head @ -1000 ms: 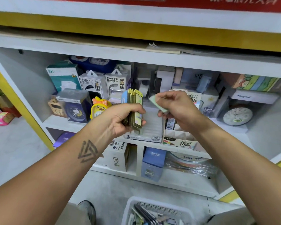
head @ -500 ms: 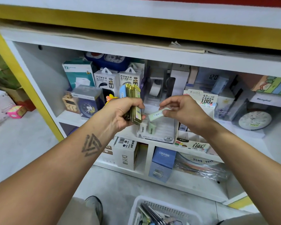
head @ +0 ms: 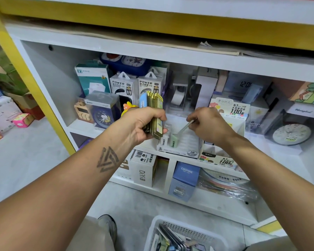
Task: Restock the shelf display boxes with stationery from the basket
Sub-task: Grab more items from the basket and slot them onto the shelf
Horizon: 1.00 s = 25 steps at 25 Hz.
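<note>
A slim, pale green plastic lead case (head: 183,128) is angled down into the white slotted display box marked 2B (head: 181,142), its lower end just at the row of slots where one matching green case (head: 174,141) and a white one already stand; the right hand (head: 209,124) pinches its upper end between curled fingertips. The left hand (head: 143,125) is wrapped firmly around an upright stack of flat, glossy yellow-green cases with one blue one (head: 152,113), held just left of the box and touching nothing on the shelf. The main risk, as I judge it, is a skewed entry: the case is tilted, and if it meets a divider off-line it could jam or tip the light cases beside it, which look smooth and easy to topple. The stack could also fan or slip, since slick hard plastic faces slide against each other and only one hand clamps them. The box itself appears to be thin white card with ribbed slots, sitting at the front edge of the white laminate shelf (head: 105,127); a hard push might shift it. Beside it stands a card display printed 0.7 and 100 (head: 230,109). Below, a white perforated plastic basket (head: 192,230) on the floor holds more flat packs.
</note>
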{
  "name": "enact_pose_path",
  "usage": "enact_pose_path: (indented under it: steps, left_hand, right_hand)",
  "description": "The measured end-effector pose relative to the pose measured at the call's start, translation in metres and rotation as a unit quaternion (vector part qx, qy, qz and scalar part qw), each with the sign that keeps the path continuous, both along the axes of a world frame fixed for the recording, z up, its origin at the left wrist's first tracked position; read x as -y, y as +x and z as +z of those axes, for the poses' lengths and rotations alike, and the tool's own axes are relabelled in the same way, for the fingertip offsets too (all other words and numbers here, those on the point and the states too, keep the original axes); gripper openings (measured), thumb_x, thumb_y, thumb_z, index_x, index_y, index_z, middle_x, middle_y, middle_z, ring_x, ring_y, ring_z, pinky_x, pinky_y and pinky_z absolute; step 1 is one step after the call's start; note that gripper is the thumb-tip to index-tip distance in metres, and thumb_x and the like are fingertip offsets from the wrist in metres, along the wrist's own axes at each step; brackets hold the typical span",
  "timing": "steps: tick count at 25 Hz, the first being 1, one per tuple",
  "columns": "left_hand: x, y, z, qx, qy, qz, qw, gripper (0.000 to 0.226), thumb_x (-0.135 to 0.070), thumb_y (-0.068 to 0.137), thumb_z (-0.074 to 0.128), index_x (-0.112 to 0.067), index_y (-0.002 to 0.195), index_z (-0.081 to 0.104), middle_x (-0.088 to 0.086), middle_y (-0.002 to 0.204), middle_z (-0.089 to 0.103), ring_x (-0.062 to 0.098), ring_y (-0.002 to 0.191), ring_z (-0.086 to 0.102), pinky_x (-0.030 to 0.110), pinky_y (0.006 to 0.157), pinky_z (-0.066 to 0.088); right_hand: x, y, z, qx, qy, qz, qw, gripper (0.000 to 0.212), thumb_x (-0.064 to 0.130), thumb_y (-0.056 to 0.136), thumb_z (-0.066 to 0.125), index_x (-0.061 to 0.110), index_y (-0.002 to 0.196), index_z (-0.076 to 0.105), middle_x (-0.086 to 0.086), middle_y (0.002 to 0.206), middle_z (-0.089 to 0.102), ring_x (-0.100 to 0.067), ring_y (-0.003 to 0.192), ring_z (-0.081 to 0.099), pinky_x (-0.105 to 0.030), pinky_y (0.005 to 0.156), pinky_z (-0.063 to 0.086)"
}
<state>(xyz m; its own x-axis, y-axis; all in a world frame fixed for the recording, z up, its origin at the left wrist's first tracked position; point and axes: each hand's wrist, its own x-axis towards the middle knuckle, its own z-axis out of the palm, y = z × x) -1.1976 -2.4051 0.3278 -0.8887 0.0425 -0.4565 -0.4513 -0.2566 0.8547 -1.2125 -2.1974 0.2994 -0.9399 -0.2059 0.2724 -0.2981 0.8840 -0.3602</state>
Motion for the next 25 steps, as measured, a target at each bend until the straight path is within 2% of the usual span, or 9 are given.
enact_pose_path:
  steps: [4, 9, 12, 16, 18, 20, 23, 24, 25]
  left_hand:
    - [-0.002, 0.002, -0.002, 0.007, -0.017, -0.027, 0.999, 0.023, 0.012, 0.074, 0.065, -0.004, 0.089, 0.06, 0.012, 0.07, 0.061, 0.02, 0.049, 0.064, 0.031, 0.05, 0.058]
    - [-0.004, 0.002, -0.003, 0.008, -0.029, -0.036, 0.999, 0.021, 0.013, 0.074, 0.065, -0.004, 0.087, 0.06, 0.012, 0.069, 0.061, 0.022, 0.048, 0.064, 0.034, 0.053, 0.06]
    - [-0.004, 0.003, -0.003, 0.008, -0.03, -0.031, 0.999, 0.022, 0.013, 0.073, 0.065, -0.004, 0.086, 0.061, 0.012, 0.064, 0.062, 0.023, 0.045, 0.063, 0.034, 0.053, 0.06]
    - [-0.006, 0.004, -0.004, 0.005, -0.034, -0.03, 0.999, 0.023, 0.012, 0.072, 0.067, -0.004, 0.088, 0.062, 0.012, 0.066, 0.063, 0.023, 0.048, 0.064, 0.037, 0.058, 0.061]
    - [-0.007, 0.005, -0.004, 0.0, -0.041, -0.031, 0.999, 0.023, 0.012, 0.072, 0.068, -0.004, 0.087, 0.063, 0.012, 0.065, 0.063, 0.023, 0.049, 0.065, 0.039, 0.063, 0.062]
    - [-0.008, 0.005, -0.004, -0.002, -0.044, -0.035, 0.998, 0.022, 0.012, 0.072, 0.068, -0.004, 0.085, 0.062, 0.011, 0.062, 0.063, 0.024, 0.049, 0.065, 0.04, 0.069, 0.061]
    - [-0.013, 0.007, -0.002, -0.009, -0.049, -0.065, 0.997, 0.02, 0.011, 0.073, 0.07, -0.005, 0.083, 0.062, 0.011, 0.063, 0.064, 0.025, 0.053, 0.066, 0.039, 0.07, 0.061]
    - [-0.015, 0.008, -0.001, -0.011, -0.05, -0.08, 0.996, 0.02, 0.011, 0.074, 0.07, -0.005, 0.083, 0.062, 0.011, 0.066, 0.064, 0.025, 0.055, 0.066, 0.037, 0.067, 0.061]
    - [-0.017, 0.01, -0.001, -0.011, -0.051, -0.095, 0.994, 0.019, 0.011, 0.074, 0.07, -0.004, 0.083, 0.063, 0.012, 0.068, 0.064, 0.025, 0.056, 0.066, 0.036, 0.063, 0.062]
  right_hand:
    - [0.008, 0.005, -0.009, 0.013, 0.016, 0.051, 0.998, 0.019, 0.006, 0.092, 0.066, 0.007, 0.11, 0.073, -0.003, 0.086, 0.064, -0.025, 0.087, 0.066, -0.032, 0.081, 0.054]
    - [0.011, 0.003, -0.01, 0.031, 0.019, 0.035, 0.999, 0.025, 0.007, 0.093, 0.065, 0.012, 0.116, 0.073, -0.007, 0.101, 0.072, -0.02, 0.092, 0.068, -0.031, 0.084, 0.055]
    - [0.013, 0.006, -0.008, 0.024, 0.045, 0.054, 0.997, 0.023, 0.007, 0.092, 0.065, 0.013, 0.112, 0.074, -0.006, 0.101, 0.072, -0.021, 0.091, 0.066, -0.027, 0.078, 0.049]
    - [0.017, 0.011, -0.01, 0.021, 0.079, 0.075, 0.994, 0.023, 0.008, 0.092, 0.062, 0.017, 0.114, 0.063, -0.011, 0.095, 0.068, -0.032, 0.087, 0.064, -0.041, 0.075, 0.055]
    - [0.018, 0.012, -0.01, 0.028, 0.046, 0.08, 0.995, 0.016, 0.006, 0.091, 0.062, 0.017, 0.102, 0.057, -0.01, 0.089, 0.065, -0.031, 0.081, 0.064, -0.045, 0.072, 0.056]
    - [0.017, 0.011, -0.011, 0.029, 0.039, 0.094, 0.994, 0.015, 0.002, 0.091, 0.062, 0.014, 0.097, 0.068, -0.008, 0.087, 0.07, -0.028, 0.083, 0.067, -0.04, 0.075, 0.055]
    - [0.016, 0.01, -0.01, 0.051, 0.083, 0.096, 0.991, 0.032, 0.002, 0.095, 0.056, 0.017, 0.116, 0.075, 0.0, 0.105, 0.074, -0.018, 0.097, 0.066, -0.029, 0.087, 0.05]
    - [0.016, 0.01, -0.008, 0.059, 0.055, 0.083, 0.993, 0.032, 0.003, 0.097, 0.054, 0.017, 0.118, 0.074, 0.005, 0.103, 0.073, -0.013, 0.093, 0.065, -0.025, 0.084, 0.049]
    - [0.016, 0.011, -0.004, 0.076, -0.018, 0.061, 0.995, 0.031, 0.004, 0.099, 0.053, 0.017, 0.118, 0.073, 0.009, 0.096, 0.071, -0.009, 0.084, 0.065, -0.021, 0.076, 0.048]
